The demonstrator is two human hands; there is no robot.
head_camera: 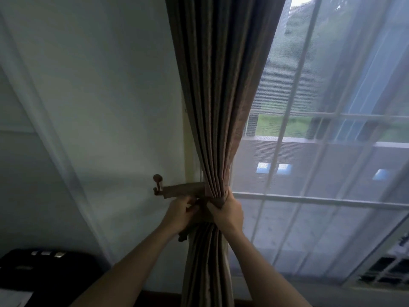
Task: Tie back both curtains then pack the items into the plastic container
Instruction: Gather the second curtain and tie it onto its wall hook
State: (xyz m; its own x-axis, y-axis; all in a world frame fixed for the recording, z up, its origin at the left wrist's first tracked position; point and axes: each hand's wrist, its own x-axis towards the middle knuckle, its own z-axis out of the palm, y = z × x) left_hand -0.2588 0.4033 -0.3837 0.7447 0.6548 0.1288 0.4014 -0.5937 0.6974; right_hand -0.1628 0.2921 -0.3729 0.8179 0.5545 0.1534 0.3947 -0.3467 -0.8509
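Note:
A brown pleated curtain (219, 103) hangs at the window's left edge, gathered into a tight bundle at waist height. My right hand (228, 210) grips the gathered folds from the right side. A brown fabric tieback band (183, 190) runs from a dark wall hook (157, 185) to the curtain. My left hand (180, 214) holds the loose end of that band just left of the bundle, close against my right hand. The band's end is partly hidden under my fingers.
A sheer white curtain (321, 173) covers the window to the right. A white wall (99, 107) lies to the left. A black case (44, 269) sits at lower left. An air-conditioner grille (385, 273) is at lower right.

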